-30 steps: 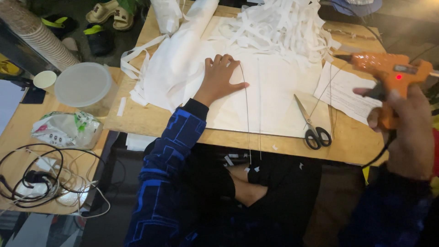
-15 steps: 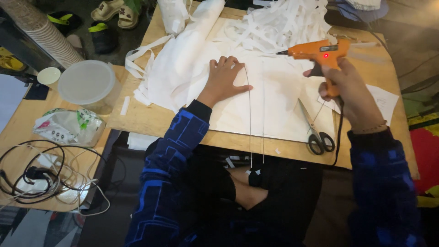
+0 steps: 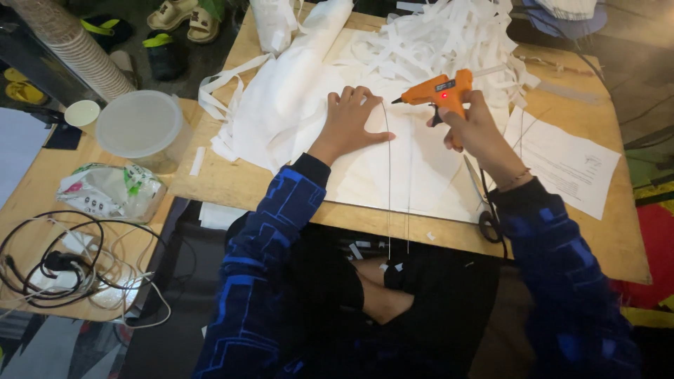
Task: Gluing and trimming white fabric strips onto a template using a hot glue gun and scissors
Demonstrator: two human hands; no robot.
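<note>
Glue gun [image 3: 441, 93] sits gripped in the right hand [image 3: 472, 128], its nozzle just above the white sheet [image 3: 365, 175], beside the left hand [image 3: 351, 121] pressed flat with fingers spread near two thin wires [image 3: 389, 189]; no glue shows yet, I judge. Well left of the sheet lie a crumpled green-and-white packet [image 3: 105, 191] and a round lidded tub [image 3: 137, 128]; a printed paper [image 3: 569, 165] lies right.

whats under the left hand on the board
The left hand lies flat on a white sheet spread over the wooden board, beside a thin wire. The palm covers that spot, so anything directly beneath it cannot be seen.
</note>
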